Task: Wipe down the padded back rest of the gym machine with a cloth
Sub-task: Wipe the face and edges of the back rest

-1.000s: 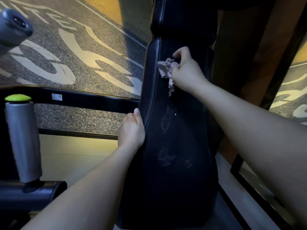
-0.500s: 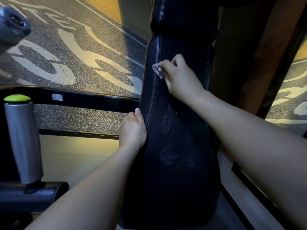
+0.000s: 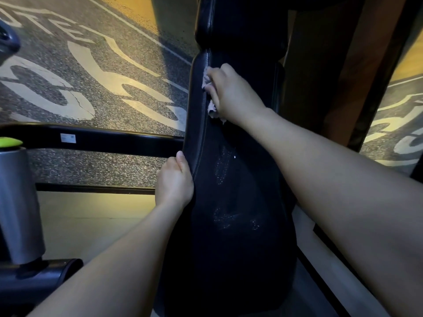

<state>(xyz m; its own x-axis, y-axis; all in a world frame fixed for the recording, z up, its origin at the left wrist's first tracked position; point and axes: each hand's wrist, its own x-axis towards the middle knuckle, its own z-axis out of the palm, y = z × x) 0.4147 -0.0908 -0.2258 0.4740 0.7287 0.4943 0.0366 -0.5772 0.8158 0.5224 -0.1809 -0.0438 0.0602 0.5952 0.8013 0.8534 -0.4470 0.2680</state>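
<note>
Cloth is gripped in right hand against back rest; pad edge is clasped by left hand.

A gym: black padded back rest between left hand and right hand, machine frame and green-capped handle further left, speckled rubber floor with painted letters beyond.

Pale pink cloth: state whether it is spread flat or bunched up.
Bunched up: the pale pink cloth shows only as crumpled scraps around the right hand gripping it against the black padded back rest.
</note>
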